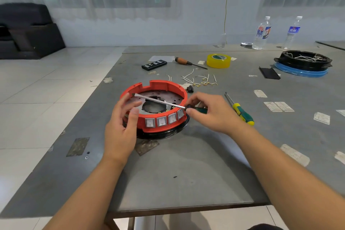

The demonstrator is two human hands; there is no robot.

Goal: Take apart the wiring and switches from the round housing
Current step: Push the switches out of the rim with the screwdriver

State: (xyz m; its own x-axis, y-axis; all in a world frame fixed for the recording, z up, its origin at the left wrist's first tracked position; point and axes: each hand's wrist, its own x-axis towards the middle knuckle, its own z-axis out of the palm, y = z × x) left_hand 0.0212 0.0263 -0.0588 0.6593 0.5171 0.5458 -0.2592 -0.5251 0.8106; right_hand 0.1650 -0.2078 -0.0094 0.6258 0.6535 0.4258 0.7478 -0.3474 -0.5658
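Observation:
A round red housing [160,85] stands on a black base in the middle of the grey table [186,164]. Several grey rocker switches [161,121] sit in its front wall. Inside lies a perforated metal plate with a central hole. My right hand [211,112] grips a green-handled screwdriver [158,100] whose long shaft lies across the housing, its tip near the far left inner wall. My left hand [121,125] curls against the housing's left rim, thumb on the outer wall, fingers apart. Loose white wires [201,78] with brass terminals lie behind the housing.
A second green and yellow screwdriver [240,110] lies right of my right hand. A wooden-handled screwdriver [188,62], bit case [154,65] and yellow tape roll [218,60] sit farther back. A black housing on a blue ring [302,65] and two water bottles [262,32] stand far right.

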